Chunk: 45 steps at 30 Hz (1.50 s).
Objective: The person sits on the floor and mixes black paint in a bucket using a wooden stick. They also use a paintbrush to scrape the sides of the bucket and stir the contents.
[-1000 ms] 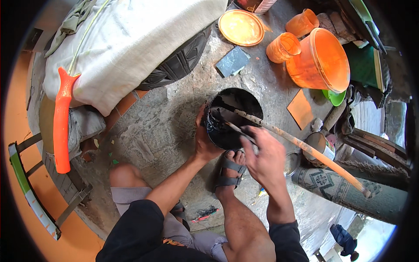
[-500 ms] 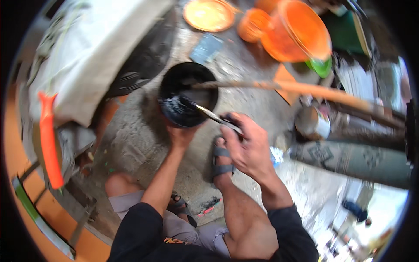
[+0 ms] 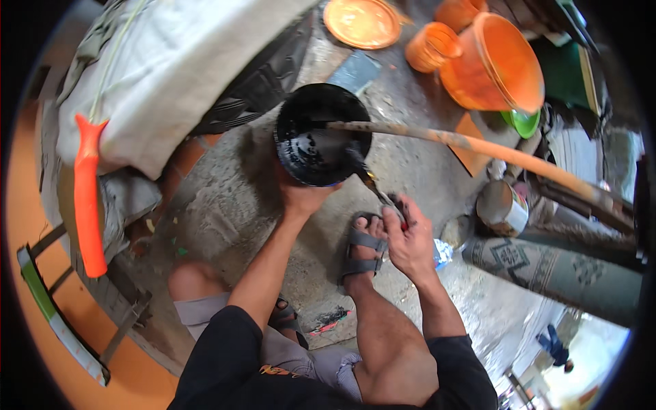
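Note:
My left hand (image 3: pixel 305 198) grips the near side of a black bucket (image 3: pixel 295 158); the fingers go partly out of sight beneath it. Inside, its wall is coated with glossy black paint. Closed around a paintbrush (image 3: pixel 371 183) is my right hand (image 3: pixel 410 238), just beyond my sandalled foot. The brush's dark, paint-covered bristles rest at the bucket's right rim. A long wooden pole (image 3: pixel 465 141) comes in from the right, and its dark-stained end lies over the bucket's opening.
Orange-stained tubs (image 3: pixel 509 61), an orange cup (image 3: pixel 432 48) and a round orange lid (image 3: pixel 362 24) stand beyond the bucket. On the right lie a patterned roll (image 3: pixel 547 270) and a paint can (image 3: pixel 502 208). A pale cloth cover (image 3: pixel 178 75) and a hanging orange handle (image 3: pixel 89 198) are on the left.
The paintbrush has moved from inside the bucket to its right rim, as my right hand drew back toward me. My left hand keeps hold of the bucket; the whole view has shifted.

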Available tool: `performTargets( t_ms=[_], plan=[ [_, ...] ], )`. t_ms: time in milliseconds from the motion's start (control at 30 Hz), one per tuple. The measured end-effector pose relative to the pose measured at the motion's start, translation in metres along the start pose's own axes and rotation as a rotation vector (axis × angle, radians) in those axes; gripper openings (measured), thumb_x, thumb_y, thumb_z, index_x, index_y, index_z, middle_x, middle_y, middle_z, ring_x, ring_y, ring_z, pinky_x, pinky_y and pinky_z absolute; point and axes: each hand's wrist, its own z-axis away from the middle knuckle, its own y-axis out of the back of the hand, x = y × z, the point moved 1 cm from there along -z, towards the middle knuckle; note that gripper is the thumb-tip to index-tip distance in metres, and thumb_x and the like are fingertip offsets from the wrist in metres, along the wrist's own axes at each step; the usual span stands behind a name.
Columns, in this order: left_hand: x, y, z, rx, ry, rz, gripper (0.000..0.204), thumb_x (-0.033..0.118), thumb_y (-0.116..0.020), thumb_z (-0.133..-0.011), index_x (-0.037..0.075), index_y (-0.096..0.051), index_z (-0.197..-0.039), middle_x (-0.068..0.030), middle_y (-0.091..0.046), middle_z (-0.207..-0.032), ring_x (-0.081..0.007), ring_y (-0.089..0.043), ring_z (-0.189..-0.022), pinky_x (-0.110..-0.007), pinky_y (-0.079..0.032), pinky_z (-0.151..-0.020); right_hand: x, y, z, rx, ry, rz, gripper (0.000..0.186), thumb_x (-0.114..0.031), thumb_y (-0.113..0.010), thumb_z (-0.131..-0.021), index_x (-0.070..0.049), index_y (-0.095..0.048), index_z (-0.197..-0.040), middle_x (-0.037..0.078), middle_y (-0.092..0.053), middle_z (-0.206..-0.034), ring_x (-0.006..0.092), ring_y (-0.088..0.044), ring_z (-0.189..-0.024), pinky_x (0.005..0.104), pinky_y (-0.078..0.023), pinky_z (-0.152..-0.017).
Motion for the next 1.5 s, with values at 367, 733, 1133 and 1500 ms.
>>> performTargets(
  t_ms=[367,733,1133,1500],
  plan=[
    [0.049,0.027,-0.028,0.037,-0.006,0.221,0.135,0.02,-0.101,-0.05,-0.004,-0.02,-0.156,-0.0202,-0.052,-0.143,-0.0312,-0.054,-0.131,-0.041,-0.044,-0.112,-0.022,0.049,-0.001,-0.076,-0.131,0.239,0.025,-0.016,-0.064,-0.099,0.006,-0.07,-0.11,0.007,-0.064,-0.071,0.0084,-0.056,-0.066,0.0274,-0.047,-0.061],
    [0.046,0.016,-0.022,-0.022,0.036,0.226,0.137,0.02,-0.101,-0.051,-0.005,-0.017,-0.156,-0.0214,-0.049,-0.146,-0.0316,-0.051,-0.135,-0.043,-0.042,-0.115,-0.013,0.035,-0.017,0.023,0.708,0.779,0.043,-0.001,-0.073,-0.082,-0.01,-0.074,-0.124,0.005,-0.047,-0.072,0.0227,-0.05,-0.065,0.0369,-0.035,-0.06],
    [0.042,0.022,-0.022,0.055,-0.049,0.091,0.128,0.034,-0.1,-0.056,-0.007,-0.027,-0.153,-0.0227,-0.048,-0.146,-0.0351,-0.05,-0.134,-0.045,-0.039,-0.116,-0.008,0.047,-0.027,-0.036,0.88,0.83,0.038,0.001,-0.07,-0.083,-0.008,-0.072,-0.12,0.004,-0.056,-0.079,0.0232,-0.055,-0.069,0.0373,-0.039,-0.069],
    [0.046,0.016,-0.019,0.192,0.004,0.335,0.104,0.032,-0.099,-0.055,0.003,-0.051,-0.142,-0.015,-0.061,-0.137,-0.0311,-0.056,-0.129,-0.043,-0.042,-0.112,0.014,0.072,-0.021,-0.03,0.855,0.804,0.048,0.009,-0.067,-0.075,-0.003,-0.07,-0.121,0.009,-0.06,-0.083,0.0284,-0.058,-0.075,0.0402,-0.045,-0.071]
  ],
)
